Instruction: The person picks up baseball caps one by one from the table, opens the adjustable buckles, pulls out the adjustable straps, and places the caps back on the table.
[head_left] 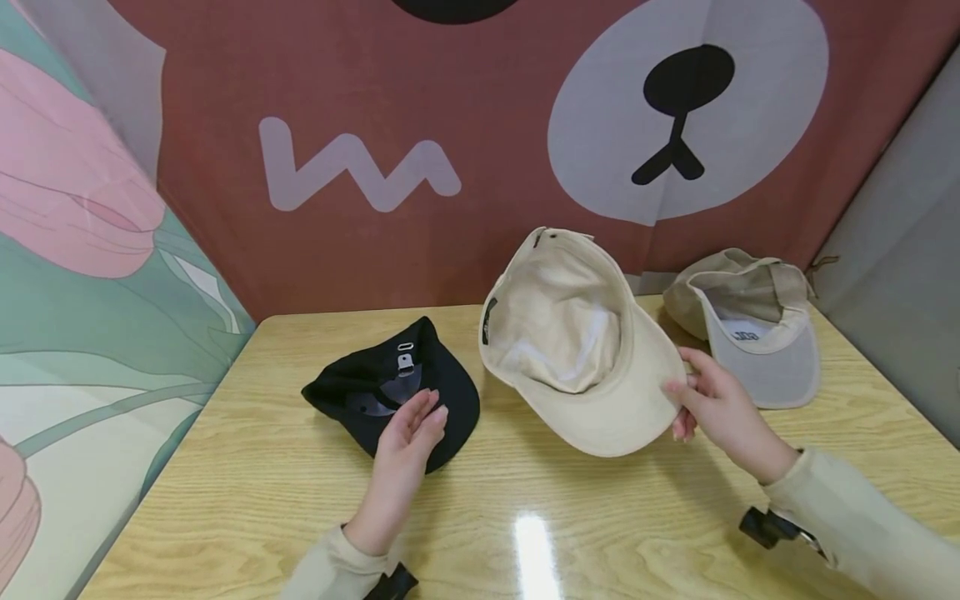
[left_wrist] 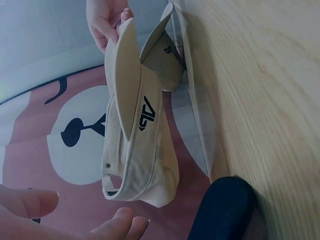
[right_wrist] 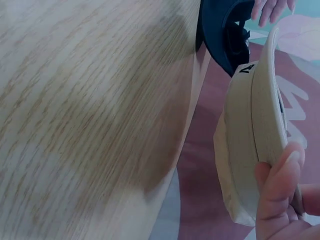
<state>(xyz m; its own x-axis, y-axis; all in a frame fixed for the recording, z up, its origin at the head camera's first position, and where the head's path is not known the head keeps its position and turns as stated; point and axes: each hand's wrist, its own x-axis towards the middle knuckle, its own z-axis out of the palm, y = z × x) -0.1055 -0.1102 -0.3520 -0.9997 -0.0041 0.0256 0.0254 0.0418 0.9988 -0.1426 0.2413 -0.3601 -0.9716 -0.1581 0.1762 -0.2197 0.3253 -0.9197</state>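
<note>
My right hand (head_left: 716, 400) pinches the brim of a cream baseball cap (head_left: 630, 400), thumb on the brim's upturned underside. The cap is raised off the table with its hollow facing me; dark lettering shows on its front in the left wrist view. My left hand (head_left: 405, 462), fingers loosely extended and holding nothing, hovers in front of a black cap (head_left: 450, 400). That cap lies upside down on the table, its strap buckle facing up. In the left wrist view a gap separates my left fingers (left_wrist: 117, 225) from the cream cap (left_wrist: 150, 135).
A beige cap with a grey brim (head_left: 772, 367) lies upside down at the table's back right. The wooden table (head_left: 600, 517) ends against a brown bear-print cloth (head_left: 360, 258). A grey panel (head_left: 900, 250) borders the right side, a floral cloth (head_left: 90, 317) the left.
</note>
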